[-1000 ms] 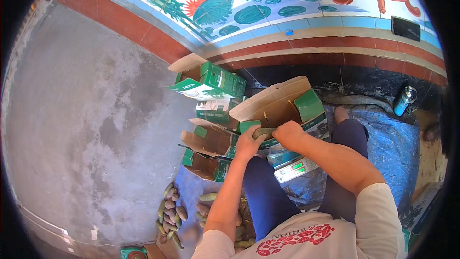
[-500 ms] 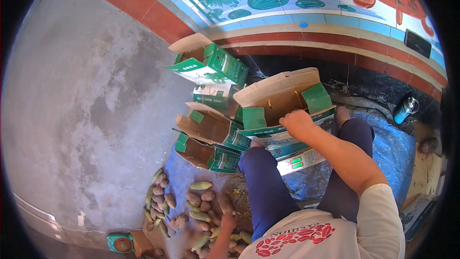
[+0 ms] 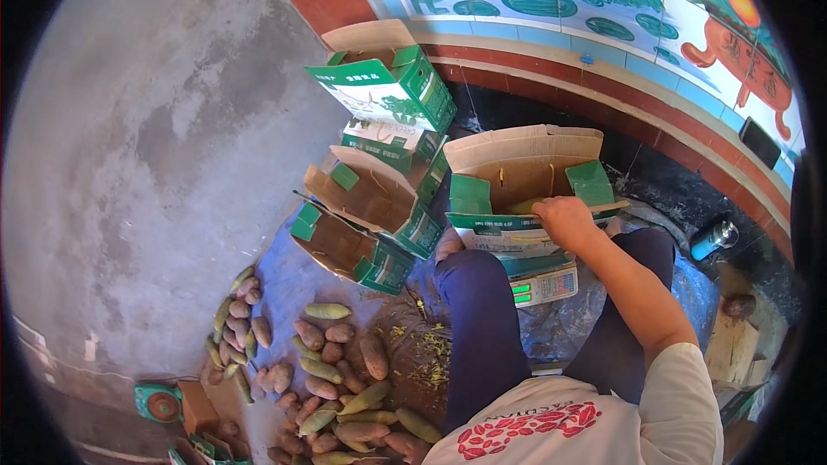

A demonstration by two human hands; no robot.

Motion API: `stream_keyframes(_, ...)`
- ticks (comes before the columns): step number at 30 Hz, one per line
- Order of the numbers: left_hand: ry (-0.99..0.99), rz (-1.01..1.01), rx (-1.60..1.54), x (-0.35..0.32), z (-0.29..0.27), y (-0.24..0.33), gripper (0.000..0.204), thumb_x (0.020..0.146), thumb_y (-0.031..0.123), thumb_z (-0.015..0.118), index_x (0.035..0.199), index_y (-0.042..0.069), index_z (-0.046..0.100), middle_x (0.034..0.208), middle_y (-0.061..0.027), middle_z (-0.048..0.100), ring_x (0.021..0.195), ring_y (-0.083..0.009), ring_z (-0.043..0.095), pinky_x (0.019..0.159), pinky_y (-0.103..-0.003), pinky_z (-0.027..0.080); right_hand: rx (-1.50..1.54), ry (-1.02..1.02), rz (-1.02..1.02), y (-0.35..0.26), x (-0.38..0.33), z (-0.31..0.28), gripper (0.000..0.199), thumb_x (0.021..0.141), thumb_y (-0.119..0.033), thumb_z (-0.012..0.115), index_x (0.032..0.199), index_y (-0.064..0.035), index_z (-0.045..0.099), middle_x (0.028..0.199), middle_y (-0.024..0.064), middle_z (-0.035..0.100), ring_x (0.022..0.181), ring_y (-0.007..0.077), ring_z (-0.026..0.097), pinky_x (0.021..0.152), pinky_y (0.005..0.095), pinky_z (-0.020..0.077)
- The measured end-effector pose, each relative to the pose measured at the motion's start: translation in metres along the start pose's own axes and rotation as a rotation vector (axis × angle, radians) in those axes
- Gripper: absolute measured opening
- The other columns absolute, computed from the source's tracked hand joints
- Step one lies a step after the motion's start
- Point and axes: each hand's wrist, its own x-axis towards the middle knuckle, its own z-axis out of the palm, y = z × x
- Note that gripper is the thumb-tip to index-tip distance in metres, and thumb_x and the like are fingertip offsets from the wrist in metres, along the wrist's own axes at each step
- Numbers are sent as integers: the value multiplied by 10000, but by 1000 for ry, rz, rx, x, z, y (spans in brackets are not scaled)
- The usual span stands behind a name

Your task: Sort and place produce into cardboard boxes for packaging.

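I sit with my knees in dark blue trousers on either side of a scale (image 3: pixel 543 284) with a green display. An open brown-and-green carton (image 3: pixel 517 168) stands on the scale. My right hand (image 3: pixel 564 220) is closed over the carton's front rim, by its right green flap. My left hand is out of sight. A pile of oblong green and reddish-brown produce (image 3: pixel 345 370) lies on the blue sheet (image 3: pixel 293 280) to my lower left.
Three more open green cartons (image 3: pixel 370 207) lie tumbled together left of the scale, the farthest (image 3: pixel 388 86) by the red-edged painted wall. A teal bottle (image 3: pixel 715 237) lies at the right. A green tape dispenser (image 3: pixel 158 402) sits at the lower left on grey concrete floor.
My left hand let go of the carton, reached down toward the produce pile, and is now out of view. My right hand stays on the carton's rim. The view has tipped downward.
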Motion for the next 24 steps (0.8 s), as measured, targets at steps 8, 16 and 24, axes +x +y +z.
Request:
stream_keyframes(8, -33, -41, -158, 0, 26, 17, 625, 731, 497, 624, 1187, 76, 550, 1186, -212, 563, 1136, -345, 514, 950, -417, 408, 3, 87, -6, -1, -2, -1, 70, 749, -98, 567, 810, -77, 596, 740, 94, 619, 742, 262, 634, 634, 378, 504)
stream_keyframes(16, -56, -115, -276, 3, 48, 14, 644, 723, 504, 630, 1198, 78, 544, 1197, -204, 559, 1148, -340, 506, 953, -412, 407, 28, 137, -10, -3, -1, 1, 66, 761, -92, 565, 820, -71, 585, 729, 95, 596, 735, 278, 611, 635, 393, 487)
stream_keyframes(24, -74, -192, -370, 13, 57, 20, 664, 714, 511, 636, 1208, 79, 537, 1208, -197, 555, 1160, -334, 499, 956, -407, 405, 1, 107, -4, -8, 1, 1, 82, 754, -77, 578, 836, -72, 573, 733, 87, 583, 741, 280, 600, 651, 394, 483)
